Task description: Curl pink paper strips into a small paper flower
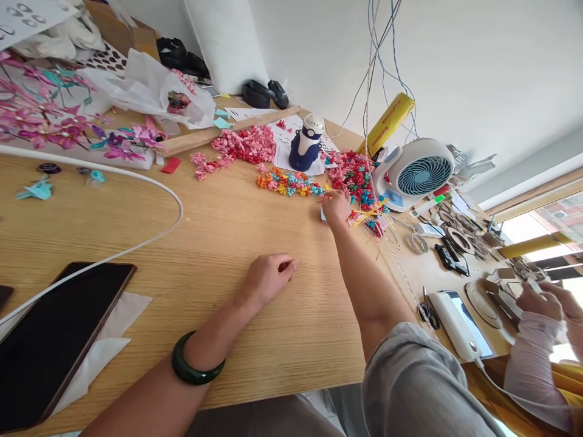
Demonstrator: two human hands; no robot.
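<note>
My left hand [269, 278] rests over the bare wood of the table [218, 224], its thumb and fingers pinched together. Whatever is between those fingertips is too small to make out. A dark green bangle [197, 375] circles the left wrist. Reaching farther forward, my right hand [336, 207] is curled at the near end of a row of small orange, yellow and blue flowers [291, 182]. Its fingertips are mostly hidden behind the hand. Beside it are a heap of red, pink and teal flowers [353, 176] and some yellow strips [371, 212].
A penguin-like bottle [306, 145] stands behind the flower row, near a pink flower heap [248, 144]. A fan [421, 173] stands at right. A white cable [159, 182] arches over a tablet [64, 340]. Scissors [427, 311] lie near another person's hands [542, 300].
</note>
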